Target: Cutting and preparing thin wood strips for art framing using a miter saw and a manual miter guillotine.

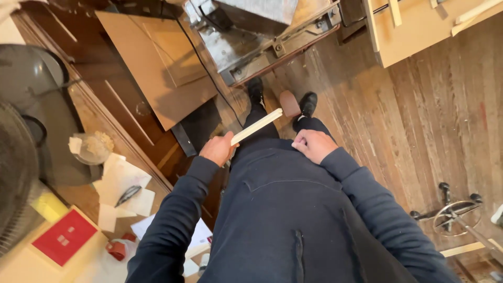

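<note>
Head view looks straight down the person's dark-clothed body to the plank floor (419,120). At the far left a wooden surface (99,131) carries loose things within arm's reach: a clear round container (93,148), white paper sheets (121,181) with a dark pen-like tool (127,195) lying on them, and nearer, a red booklet (65,237) and a roll of red tape (117,249). They lie scattered, as if set down wherever there was room.

Right of that, the left hand (217,149) has its grip closed round the near end of a pale wooden strip (257,126). The strip runs up and to the right, out over the legs, its far end free in the air above the black shoes (308,103); held by one end like this, its length stays open to view.

The right hand (313,144) sits just right of the strip, apart from it, fingers curled in loosely against the thigh; I see nothing in it.

Far off stand a brown board (157,63) and a metal machine (262,36). At the near right a chair base (453,212) rests on the floor.
</note>
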